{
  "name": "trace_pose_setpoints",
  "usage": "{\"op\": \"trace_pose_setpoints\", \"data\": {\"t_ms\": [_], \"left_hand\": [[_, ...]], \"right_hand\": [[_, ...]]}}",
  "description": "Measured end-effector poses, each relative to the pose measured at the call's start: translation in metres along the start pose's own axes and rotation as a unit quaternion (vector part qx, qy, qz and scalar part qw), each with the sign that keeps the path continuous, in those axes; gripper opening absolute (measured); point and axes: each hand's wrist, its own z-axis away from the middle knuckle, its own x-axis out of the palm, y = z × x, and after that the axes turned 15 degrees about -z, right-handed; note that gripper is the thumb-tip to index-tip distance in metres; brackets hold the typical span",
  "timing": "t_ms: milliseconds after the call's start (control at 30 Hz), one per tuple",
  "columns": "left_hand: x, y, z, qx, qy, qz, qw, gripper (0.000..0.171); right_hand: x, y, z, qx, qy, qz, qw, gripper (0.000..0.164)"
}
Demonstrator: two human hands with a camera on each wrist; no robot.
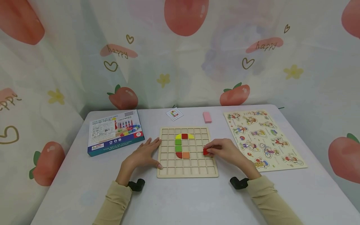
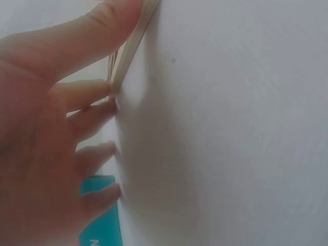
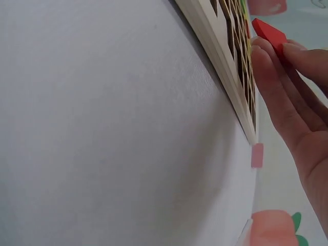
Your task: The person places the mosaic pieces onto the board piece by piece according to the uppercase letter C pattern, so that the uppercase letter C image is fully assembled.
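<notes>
A wooden grid board (image 1: 168,172) lies on the table, with coloured tiles set in some of its squares. At the top of the pattern a red tile (image 1: 184,136) sits between two yellow ones; green tiles (image 1: 178,145) run down the left side. Below them are a curved red tile (image 1: 179,155) and an orange tile (image 1: 186,155). My left hand (image 1: 144,153) rests at the board's left edge, fingers spread, thumb touching the rim. Over the board's right side my right hand (image 1: 226,151) pinches a red tile (image 3: 270,35) between thumb and fingers.
A small pattern card (image 1: 174,114) and a pink block (image 1: 207,117) lie behind the board. To the left is a boxed set (image 1: 115,132); to the right lies a wooden picture puzzle (image 1: 264,140). A printed curtain (image 1: 180,68) hangs behind the table.
</notes>
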Motion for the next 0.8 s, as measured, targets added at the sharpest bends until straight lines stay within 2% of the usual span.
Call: {"op": "trace_pose_setpoints", "data": {"t_ms": [133,433,600,800], "left_hand": [[0.0,-0.001,0.001,-0.002,0.0,0.002,1.0,0.111],[0.0,-0.002,0.001,0.0,0.001,0.001,1.0,0.11],[0.0,-0.001,0.001,0.0,-0.002,0.002,1.0,0.109],[-0.001,0.0,0.001,-0.006,-0.004,0.004,1.0,0.11]], "right_hand": [[0.008,-0.005,-0.004,0.017,-0.003,-0.013,1.0,0.011],[0.025,-0.011,-0.015,0.031,-0.029,-0.087,0.995,0.014],[0.032,-0.011,-0.019,0.033,-0.034,-0.077,0.996,0.012],[0.039,-0.012,-0.022,0.029,-0.032,-0.037,0.998,0.011]]}}
